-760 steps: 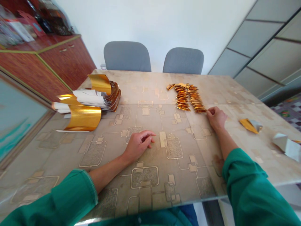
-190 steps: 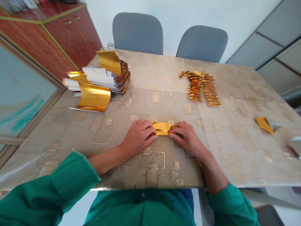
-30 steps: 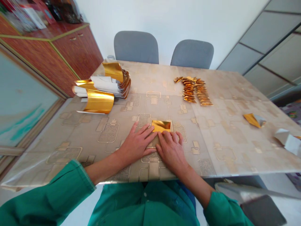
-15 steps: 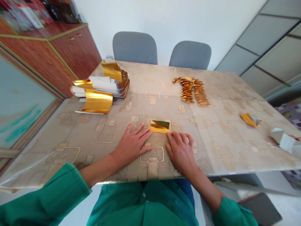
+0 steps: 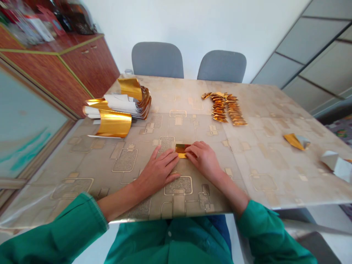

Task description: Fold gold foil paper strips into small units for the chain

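Note:
A small folded piece of gold foil paper lies on the patterned tablecloth in front of me. My left hand rests flat with its fingers spread, the fingertips touching the paper's left end. My right hand reaches over the right part of the paper. Its thumb and fingers are drawn together there in a pinch and hide that end.
At the left is a pile of gold and white paper sheets. Two rows of folded gold pieces stand further back. A gold folded scrap and a white crumpled paper lie at the right. Two grey chairs face me.
My right hand has moved left and up from the paper's lower right corner onto its right part, its fingers now closing there. The left hand stays at the left end.

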Available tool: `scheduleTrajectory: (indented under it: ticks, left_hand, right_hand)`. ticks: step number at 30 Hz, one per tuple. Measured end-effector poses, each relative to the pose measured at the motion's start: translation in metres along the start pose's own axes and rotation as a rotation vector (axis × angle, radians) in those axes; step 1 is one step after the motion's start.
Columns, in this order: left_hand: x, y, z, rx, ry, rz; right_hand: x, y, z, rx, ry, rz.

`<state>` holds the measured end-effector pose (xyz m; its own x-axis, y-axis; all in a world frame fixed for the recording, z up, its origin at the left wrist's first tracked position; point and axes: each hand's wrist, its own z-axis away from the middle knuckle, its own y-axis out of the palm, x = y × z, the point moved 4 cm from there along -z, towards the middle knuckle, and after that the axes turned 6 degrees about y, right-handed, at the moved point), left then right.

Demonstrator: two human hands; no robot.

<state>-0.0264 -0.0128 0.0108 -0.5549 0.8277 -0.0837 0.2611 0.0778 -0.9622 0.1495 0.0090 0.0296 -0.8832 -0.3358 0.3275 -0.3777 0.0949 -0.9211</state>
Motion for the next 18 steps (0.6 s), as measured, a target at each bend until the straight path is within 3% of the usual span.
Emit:
scheduleTrajectory:
  ticks: [6,18]
  left_hand:
    - [-0.004,0.000,-0.012,0.055,-0.047,-0.048]
    - [0.006,-0.003,-0.003,0.014,-0.071,-0.064]
  right_hand:
    - [0.009,0.024,0.003,-0.014,0.145,0.058]
    - [0.000,0.026,0.007,-0.035,0.198,0.074]
